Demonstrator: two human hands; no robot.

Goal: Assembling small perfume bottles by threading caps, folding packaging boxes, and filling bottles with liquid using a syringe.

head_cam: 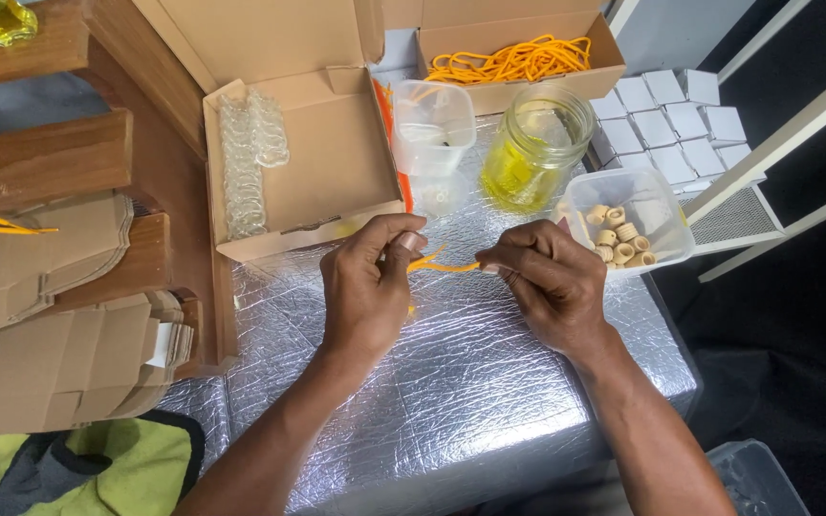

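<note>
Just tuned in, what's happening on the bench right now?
A person works over a foil-covered table. The left hand and right hand each pinch one end of an orange cord, stretched between them just above the table. Behind them sit a glass jar with yellow liquid, a clear tub of small tan rings, an empty-looking clear container, a cardboard box of more orange cords, and an open box with clear plastic pieces.

Jar (537,145) behind hands; tub (629,222) right.
</note>
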